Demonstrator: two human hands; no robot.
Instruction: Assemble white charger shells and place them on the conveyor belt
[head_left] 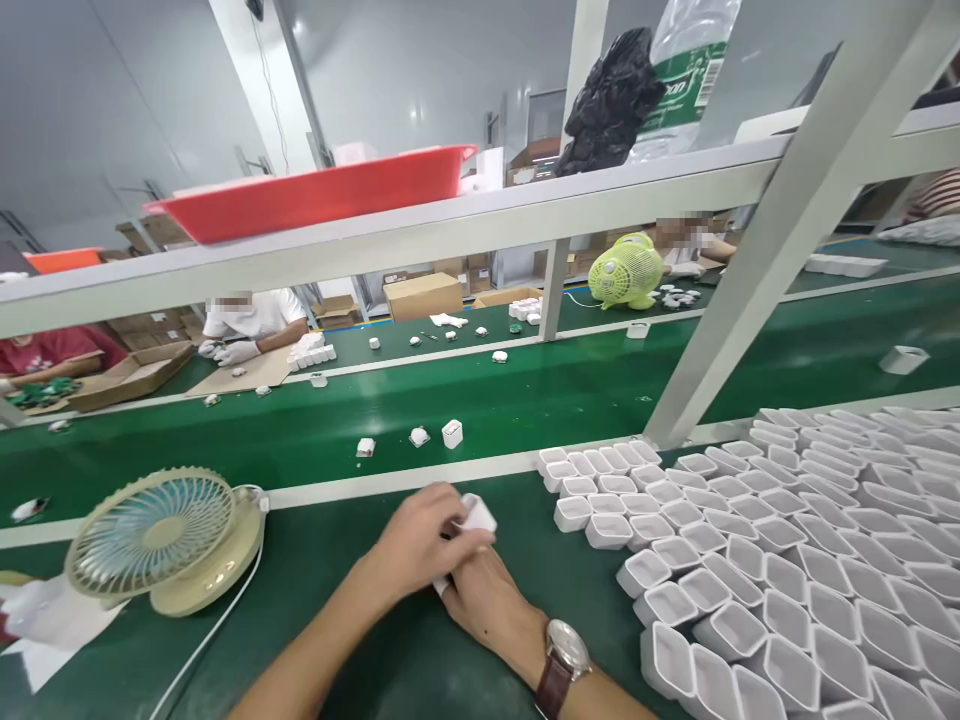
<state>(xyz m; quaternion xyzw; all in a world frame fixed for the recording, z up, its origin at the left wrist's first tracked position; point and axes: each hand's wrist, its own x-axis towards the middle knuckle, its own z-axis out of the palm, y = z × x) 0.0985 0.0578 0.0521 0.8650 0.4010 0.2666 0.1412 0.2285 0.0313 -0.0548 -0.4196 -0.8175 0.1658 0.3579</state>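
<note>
Over the green tabletop my left hand (420,540) is closed, its thumb and fingers around a small white plastic housing (478,515). My right hand (487,600), with a brown-strapped watch (568,648) on the wrist, is close beneath it, the two hands touching. The right fingers curl inward and are mostly hidden behind the left hand. A sliver of white shows beside them, too small to name. To the right of my hands stand many open white plastic housings (609,530) in packed rows.
A cream fan (161,535) with a white cable stands on the left. Beyond the table, a green conveyor belt (540,400) carries small white parts (419,436) and a white housing (452,433). A shelf beam crosses above, bearing a red tray (315,195). Co-workers sit across the belt.
</note>
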